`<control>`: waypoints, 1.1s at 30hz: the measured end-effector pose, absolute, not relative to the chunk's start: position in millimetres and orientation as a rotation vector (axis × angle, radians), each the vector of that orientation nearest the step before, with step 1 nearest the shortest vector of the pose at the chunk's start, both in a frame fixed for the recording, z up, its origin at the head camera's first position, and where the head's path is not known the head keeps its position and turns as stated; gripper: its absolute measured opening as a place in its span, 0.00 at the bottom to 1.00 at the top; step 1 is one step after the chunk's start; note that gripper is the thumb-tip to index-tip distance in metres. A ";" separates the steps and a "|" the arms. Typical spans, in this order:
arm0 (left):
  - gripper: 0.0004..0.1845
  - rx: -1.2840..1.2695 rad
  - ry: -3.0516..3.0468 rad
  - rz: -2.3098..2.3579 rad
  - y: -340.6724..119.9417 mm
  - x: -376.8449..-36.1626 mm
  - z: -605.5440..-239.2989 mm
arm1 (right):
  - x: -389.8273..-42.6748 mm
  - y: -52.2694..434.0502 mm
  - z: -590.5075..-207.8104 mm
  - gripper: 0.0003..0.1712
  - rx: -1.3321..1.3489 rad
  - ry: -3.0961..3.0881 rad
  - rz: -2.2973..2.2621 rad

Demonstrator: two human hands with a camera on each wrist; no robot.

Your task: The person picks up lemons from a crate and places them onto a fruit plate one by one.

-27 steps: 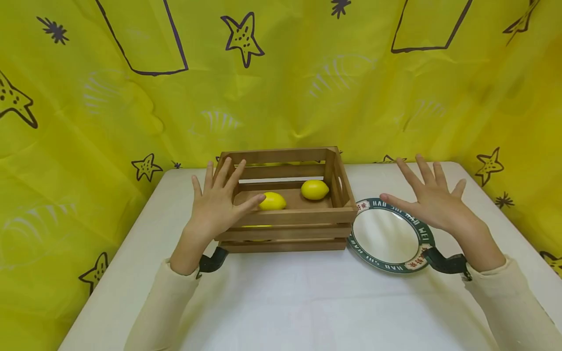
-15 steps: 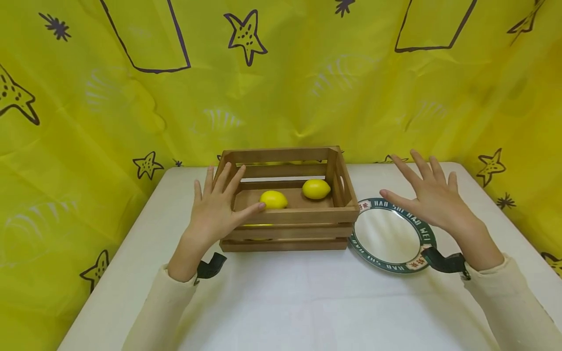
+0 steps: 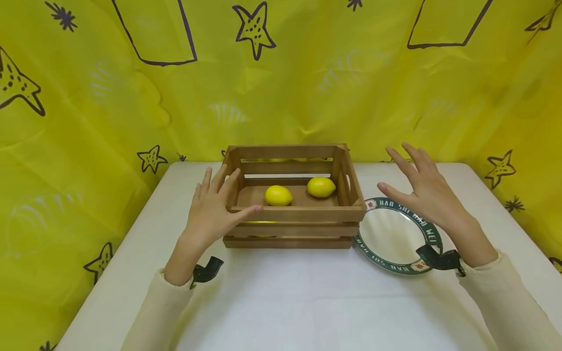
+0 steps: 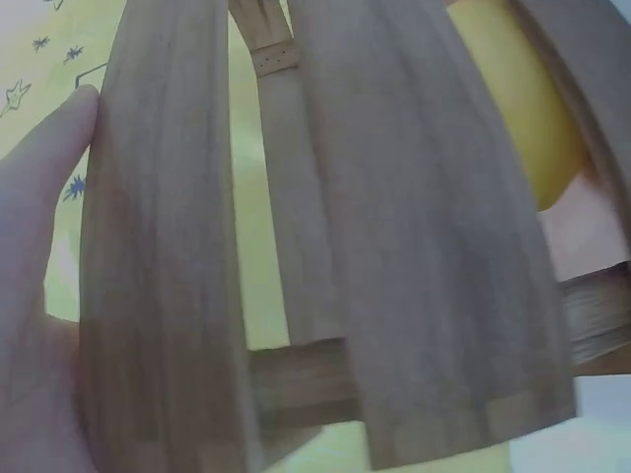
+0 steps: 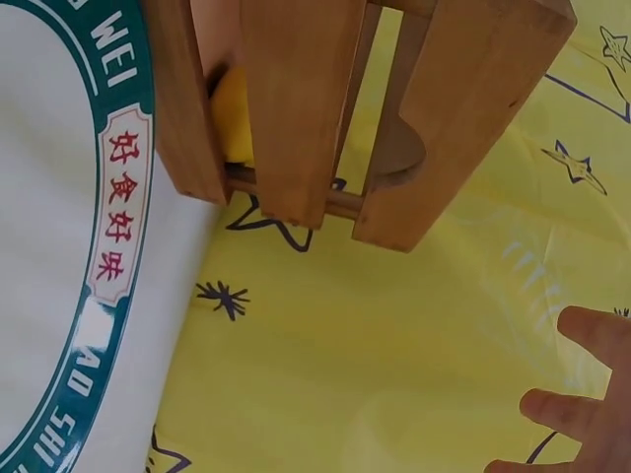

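A slatted wooden crate [image 3: 298, 214] stands on the table, holding a lemon [image 3: 278, 195] near its middle and another lemon [image 3: 321, 187] at its right. More yellow shows between the front slats. My left hand [image 3: 210, 209] is at the crate's left end, fingers extended, its thumb overlapping the front slats in the head view. Over the back right of a round plate [image 3: 382, 262] hovers my right hand [image 3: 430, 192], fingers extended, thumb apart. Neither hand holds anything. In the right wrist view, the plate's green lettered rim [image 5: 138, 59] lies beside the crate [image 5: 296, 108].
A white cloth [image 3: 281, 302] covers the table. Close behind the crate hangs a yellow curtain [image 3: 298, 107] with starfish drawings, which also runs along both sides. The plate's left edge is right by the crate's right front corner. A dark wrist mount [image 3: 207, 269] sticks out from the left wrist.
Both hands have turned slightly, and their fingers are less spread than before. The right hand has drawn a little toward the crate. The head view has shifted slightly; crate, lemons and plate stay put.
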State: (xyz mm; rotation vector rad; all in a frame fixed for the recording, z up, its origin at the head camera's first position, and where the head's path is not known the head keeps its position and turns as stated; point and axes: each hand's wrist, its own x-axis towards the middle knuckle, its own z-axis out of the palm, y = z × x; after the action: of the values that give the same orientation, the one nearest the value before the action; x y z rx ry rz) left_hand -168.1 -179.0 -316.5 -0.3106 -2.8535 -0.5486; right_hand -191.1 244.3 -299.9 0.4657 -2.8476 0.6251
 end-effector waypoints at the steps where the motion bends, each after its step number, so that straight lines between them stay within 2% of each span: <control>1: 0.54 -0.311 -2.829 -0.585 -180.3 -168.5 -318.0 | -192.1 242.8 -299.0 0.48 0.475 -2.842 0.626; 8: 0.60 -0.234 -2.735 -0.981 -189.8 -166.4 -328.9 | -196.4 229.8 -292.9 0.43 0.577 -2.823 0.732; 13: 0.61 -0.220 -2.635 -1.183 -192.9 -164.1 -336.6 | -193.4 216.9 -289.7 0.41 0.657 -2.823 0.859; 19: 0.62 -0.201 -2.647 -1.234 -192.6 -165.1 -334.4 | -196.4 209.0 -288.1 0.40 0.775 -2.726 1.000; 25: 0.64 -0.209 -2.695 -1.244 -194.1 -168.5 -331.6 | -201.4 195.6 -285.3 0.43 0.791 -2.682 1.192; 33: 0.66 -0.173 -2.765 -1.260 -196.8 -170.4 -330.3 | -208.9 180.3 -275.9 0.44 0.874 -2.662 1.205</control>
State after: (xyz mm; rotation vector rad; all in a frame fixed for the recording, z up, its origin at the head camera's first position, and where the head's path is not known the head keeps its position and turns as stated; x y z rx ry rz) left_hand -170.4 -196.8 -330.3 -0.1727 -2.7654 -1.2602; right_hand -208.9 180.3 -275.9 0.8735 -2.6620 1.2045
